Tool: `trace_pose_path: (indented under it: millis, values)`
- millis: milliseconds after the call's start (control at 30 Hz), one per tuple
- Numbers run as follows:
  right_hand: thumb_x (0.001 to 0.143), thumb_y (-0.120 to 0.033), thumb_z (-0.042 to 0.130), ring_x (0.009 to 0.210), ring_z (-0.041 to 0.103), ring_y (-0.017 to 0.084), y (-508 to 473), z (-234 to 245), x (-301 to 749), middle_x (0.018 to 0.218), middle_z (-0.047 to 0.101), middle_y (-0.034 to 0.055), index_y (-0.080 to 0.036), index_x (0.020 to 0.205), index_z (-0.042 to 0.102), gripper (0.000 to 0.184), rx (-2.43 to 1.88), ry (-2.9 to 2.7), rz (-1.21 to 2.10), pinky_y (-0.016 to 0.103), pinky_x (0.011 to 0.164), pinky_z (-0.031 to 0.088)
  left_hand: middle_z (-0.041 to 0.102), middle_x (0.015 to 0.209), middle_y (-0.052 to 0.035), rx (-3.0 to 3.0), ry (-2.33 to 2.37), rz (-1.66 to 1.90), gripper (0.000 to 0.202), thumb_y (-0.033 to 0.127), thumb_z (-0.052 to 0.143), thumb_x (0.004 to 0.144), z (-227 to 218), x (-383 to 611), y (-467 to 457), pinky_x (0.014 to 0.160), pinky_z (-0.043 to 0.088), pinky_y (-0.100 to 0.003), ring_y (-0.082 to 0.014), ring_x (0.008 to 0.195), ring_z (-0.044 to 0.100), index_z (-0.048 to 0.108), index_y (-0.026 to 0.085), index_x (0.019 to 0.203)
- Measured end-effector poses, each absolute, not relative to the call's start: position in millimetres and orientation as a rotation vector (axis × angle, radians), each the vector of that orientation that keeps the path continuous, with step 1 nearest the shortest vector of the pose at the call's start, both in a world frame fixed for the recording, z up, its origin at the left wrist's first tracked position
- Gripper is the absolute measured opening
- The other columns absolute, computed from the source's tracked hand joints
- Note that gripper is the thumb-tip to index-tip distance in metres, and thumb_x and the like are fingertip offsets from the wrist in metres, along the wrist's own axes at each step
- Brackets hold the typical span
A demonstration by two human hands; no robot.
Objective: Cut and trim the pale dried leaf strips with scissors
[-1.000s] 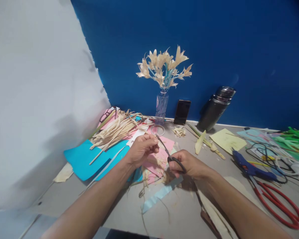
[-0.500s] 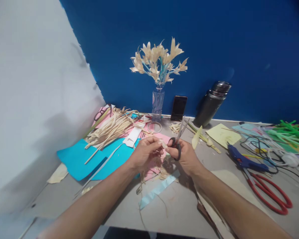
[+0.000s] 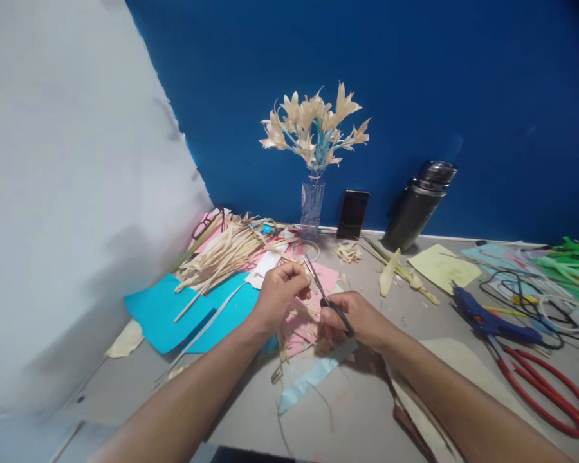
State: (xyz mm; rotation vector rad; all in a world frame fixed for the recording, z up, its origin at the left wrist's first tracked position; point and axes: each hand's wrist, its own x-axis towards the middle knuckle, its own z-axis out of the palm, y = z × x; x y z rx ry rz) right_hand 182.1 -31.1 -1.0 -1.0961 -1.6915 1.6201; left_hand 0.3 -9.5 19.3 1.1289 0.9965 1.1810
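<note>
My right hand (image 3: 354, 317) grips small black-handled scissors (image 3: 324, 297), blades pointing up and left toward my left hand. My left hand (image 3: 280, 297) pinches a small pale straw piece (image 3: 312, 278) at its fingertips, right beside the blades. Both hands hover over pink paper (image 3: 313, 308) and straw scraps on the grey table (image 3: 357, 411). A light blue paper strip (image 3: 313, 376) lies just below them.
A pile of straw strips (image 3: 226, 251) lies on cyan sheets (image 3: 174, 308) to the left. At the back stand a vase of straw flowers (image 3: 313, 161), a phone (image 3: 352, 214) and a dark flask (image 3: 417, 206). A blue glue gun (image 3: 487, 318), red-handled shears (image 3: 545, 386), cables and green stems (image 3: 572, 263) fill the right.
The scissors have swung from pointing up and right back to pointing up and left at the straw piece. My right hand dropped a little lower.
</note>
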Motion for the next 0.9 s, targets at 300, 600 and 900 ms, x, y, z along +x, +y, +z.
trace_pose_path:
  millis: [300,600,900]
  values:
    - [0.077,-0.065,0.067,0.046,0.044,0.009,-30.4,-4.1,183.2,0.051,0.056,-0.0007,-0.014,0.060,0.059,0.054,-1.033,-1.702,1.608,0.022,0.046,0.029,0.057,0.053,0.0014,1.120,0.968,1.160,0.013,0.023,0.068,0.070,20.0,-1.4,-9.6,0.052,0.040,-0.021,-0.0102,0.051,0.054,0.060,0.016,0.064]
    - [0.074,-0.064,0.070,0.045,0.044,0.009,-31.4,-3.2,182.2,0.051,0.056,-0.0012,-0.015,0.060,0.058,0.052,-1.019,-1.679,1.634,0.022,0.045,0.029,0.055,0.052,0.0024,1.068,0.958,1.171,0.014,0.023,0.070,0.067,21.8,0.0,-10.1,0.050,0.039,-0.020,-0.0096,0.049,0.053,0.058,0.016,0.063]
    - [0.076,-0.057,0.071,0.045,0.043,0.009,-32.0,-1.1,181.3,0.049,0.055,-0.0003,-0.015,0.055,0.056,0.049,-1.077,-1.689,1.640,0.022,0.046,0.030,0.053,0.050,0.0031,1.085,0.957,1.182,0.013,0.020,0.067,0.066,22.9,-0.6,-9.7,0.050,0.038,-0.021,-0.0089,0.047,0.051,0.056,0.017,0.061]
